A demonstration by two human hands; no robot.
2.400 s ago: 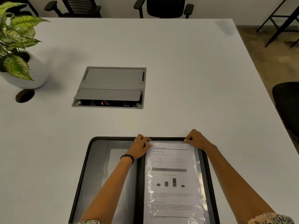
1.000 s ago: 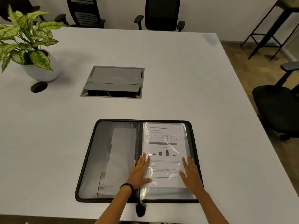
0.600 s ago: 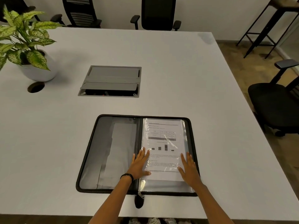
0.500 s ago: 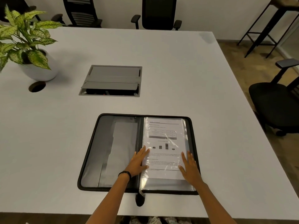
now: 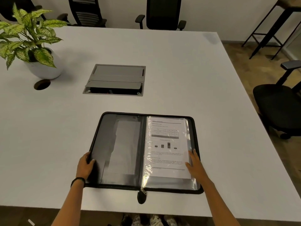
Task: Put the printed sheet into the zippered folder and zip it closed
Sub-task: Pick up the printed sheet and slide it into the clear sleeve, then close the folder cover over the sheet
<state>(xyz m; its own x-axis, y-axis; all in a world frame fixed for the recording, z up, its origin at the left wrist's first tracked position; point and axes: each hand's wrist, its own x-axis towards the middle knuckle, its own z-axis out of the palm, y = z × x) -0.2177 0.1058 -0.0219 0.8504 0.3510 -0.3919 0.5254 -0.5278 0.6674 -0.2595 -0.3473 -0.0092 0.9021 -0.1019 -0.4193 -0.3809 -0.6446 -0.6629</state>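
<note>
- Lying open and flat near the front edge of the white table point(image 5: 179, 70), the zippered folder point(image 5: 104, 144) is a black rectangle with rounded corners, a dull grey lining and a dark zip track running round its rim.
- Its left half shows a smooth grey panel with a paler pocket; its right half holds the printed sheet point(image 5: 166, 147) under a glossy clear plastic sleeve that catches creased highlights.
- The sheet is white, with lines of text, a small table and a bar chart; it sits square inside the right half.
- A black teardrop zip pull point(image 5: 141, 197) hangs at the bottom of the spine, over the table's surface.
- The left hand point(image 5: 84, 167) curls around the folder's left edge near the lower corner, thumb on the lining and fingers hidden under the cover; a dark band circles the wrist.
- The right hand point(image 5: 195, 165) lies open and flat, fingers extended, on the right margin of the sleeve and the sheet's edge, gripping nothing.
- The table is matte and plain, with a grey cable box point(image 5: 115, 79) set into its middle, a round hole, and a potted plant point(image 5: 31, 43) with speckled leaves in a white pot at far left.
- Black office chairs point(image 5: 162, 12) stand along the far side and at right, on a brownish floor.
</note>
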